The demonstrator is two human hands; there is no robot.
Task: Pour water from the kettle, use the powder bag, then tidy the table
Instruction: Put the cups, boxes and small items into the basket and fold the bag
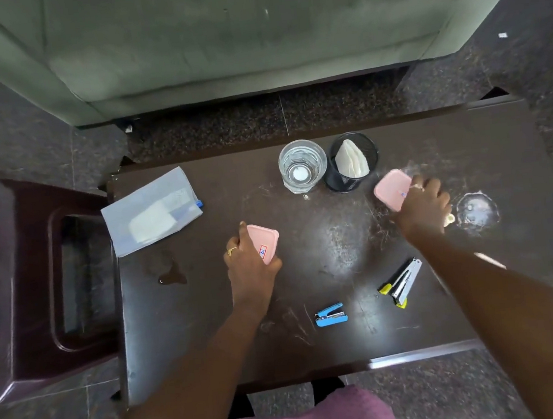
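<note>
We see the left hand (248, 264) with fingers wrapped around a pink box (267, 245) mid-tabletop (335, 347). The right hand (423, 206) grips a second pink piece (390, 189), blurred, probably its lid. The glass (302, 165) of water sits at the far edge, touching the mesh cup (352, 162). The zip bag (151, 209) is far left, with both staplers (331, 315) near us.

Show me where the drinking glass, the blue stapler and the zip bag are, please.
drinking glass (302, 165): head view, on its clear inside above the base.
blue stapler (331, 314): head view, middle of its blue body.
zip bag (151, 211): head view, centre of its flat face.
</note>
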